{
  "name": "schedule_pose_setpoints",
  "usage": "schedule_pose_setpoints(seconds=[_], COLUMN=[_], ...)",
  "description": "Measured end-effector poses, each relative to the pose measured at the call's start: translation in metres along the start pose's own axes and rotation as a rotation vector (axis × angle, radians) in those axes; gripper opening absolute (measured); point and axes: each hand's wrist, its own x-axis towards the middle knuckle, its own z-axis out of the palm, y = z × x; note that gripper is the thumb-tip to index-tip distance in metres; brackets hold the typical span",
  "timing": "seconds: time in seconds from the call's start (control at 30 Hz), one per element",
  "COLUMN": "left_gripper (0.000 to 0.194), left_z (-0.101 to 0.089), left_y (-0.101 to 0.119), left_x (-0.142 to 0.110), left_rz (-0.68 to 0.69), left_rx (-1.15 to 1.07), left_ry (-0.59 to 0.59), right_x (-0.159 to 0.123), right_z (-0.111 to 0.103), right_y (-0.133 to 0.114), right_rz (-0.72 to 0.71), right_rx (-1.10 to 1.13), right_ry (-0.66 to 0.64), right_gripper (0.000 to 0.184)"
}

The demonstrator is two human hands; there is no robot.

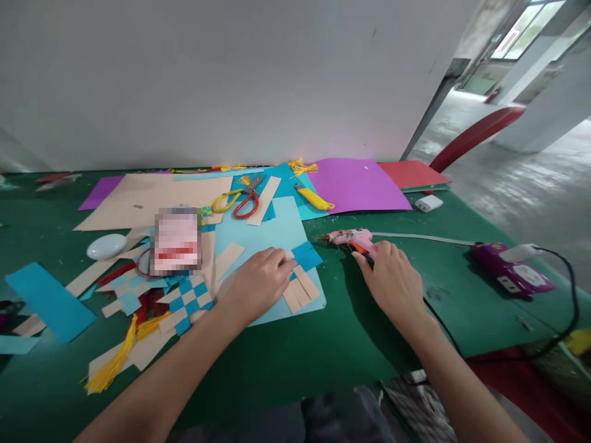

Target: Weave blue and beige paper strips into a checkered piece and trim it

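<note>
My left hand (pixel 264 282) is closed, fingertips pinched at the edge of a small piece of beige and blue paper strips (pixel 301 289). That piece lies over a light blue paper sheet (pixel 295 224). To the right, my right hand (pixel 398 288) wraps round the handle of a pink hot glue gun (pixel 347 237), its nozzle pointing left and a glue stick (pixel 425 237) sticking out behind. A woven blue and beige paper piece (pixel 189 299) rests left of my left hand, partly behind the forearm.
Scissors (pixel 249 195) and a yellow utility knife (pixel 314 198) lie on coloured sheets at the back. A purple power strip (pixel 510 271) with a black cable sits right. Yellow tassels (pixel 122 354), a white oval object (pixel 106 247) and a blue strip (pixel 50 301) lie left on the green table.
</note>
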Motion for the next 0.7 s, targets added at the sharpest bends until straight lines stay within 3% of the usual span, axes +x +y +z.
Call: schedule_pose_setpoints(seconds=[0.3,0.37,0.5,0.6,0.7], left_gripper=[0.025,0.024,0.021,0.016,0.013], left_z=[0.001,-0.001,-0.003,0.0,0.003], left_y=[-0.004,-0.006,-0.01,-0.011,-0.011], left_x=[-0.002,-0.002,-0.002,-0.001,0.0], left_rz=[-0.1,-0.174,-0.257,-0.217,-0.149], left_rx=[-0.181,-0.273,-0.402,-0.412,-0.378], left_ry=[0.067,0.071,0.059,0.093,0.124], right_x=[-0.003,-0.005,-0.01,-0.01,-0.007], right_z=[-0.004,-0.011,-0.022,-0.023,-0.018], right_y=[-0.002,-0.009,-0.038,-0.06,-0.074], right_rz=[-0.079,-0.163,-0.462,-0.629,-0.647], right_rx=[-0.04,0.001,0.106,0.134,0.151], right_ry=[0.04,0.079,0.11,0.054,-0.045], right_gripper=[0.043,0.046,0.029,0.029,0.035])
